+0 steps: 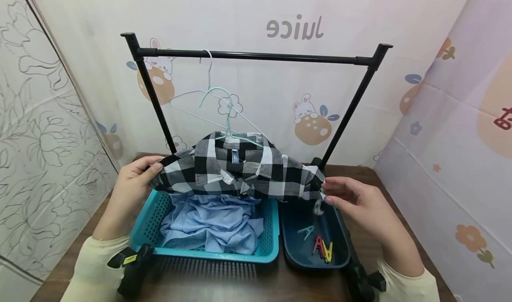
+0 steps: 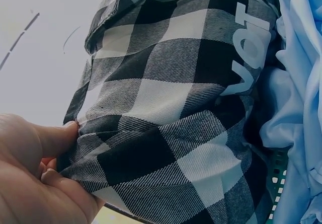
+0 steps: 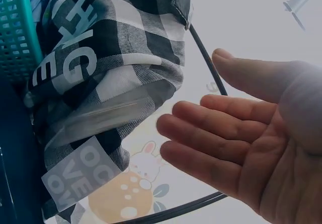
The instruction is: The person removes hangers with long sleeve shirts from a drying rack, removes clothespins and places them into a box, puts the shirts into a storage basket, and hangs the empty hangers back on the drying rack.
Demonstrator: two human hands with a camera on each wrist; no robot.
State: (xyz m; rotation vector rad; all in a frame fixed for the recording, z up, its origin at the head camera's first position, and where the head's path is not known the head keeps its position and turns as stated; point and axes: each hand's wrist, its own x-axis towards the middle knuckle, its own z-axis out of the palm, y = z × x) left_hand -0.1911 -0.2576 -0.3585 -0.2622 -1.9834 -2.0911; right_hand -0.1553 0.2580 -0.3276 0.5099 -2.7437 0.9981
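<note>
A black-and-white checked shirt (image 1: 192, 171) with a mint-green wire hanger (image 1: 228, 115) at its collar spreads over a teal basket (image 1: 273, 244). At the left end of the shirt my left hand (image 1: 130, 191) pinches the cloth between thumb and fingers; the left wrist view shows white letters (image 2: 250, 43) on the fabric. Beside the other end, my right hand (image 1: 366, 208) has its fingers extended. In the right wrist view that hand stands apart from the checked cloth (image 3: 136, 32), palm showing. The mint hook sits below the rack's bar in the head view.
A black rack (image 1: 260, 56) spans the back, with a white hanger (image 1: 210, 70) hooked on its bar. Blue cloth (image 1: 212, 226) fills the basket. To its right, a dark blue tray (image 1: 294, 253) holds several coloured clips (image 1: 328, 252). All stand on a brown table (image 1: 200, 282).
</note>
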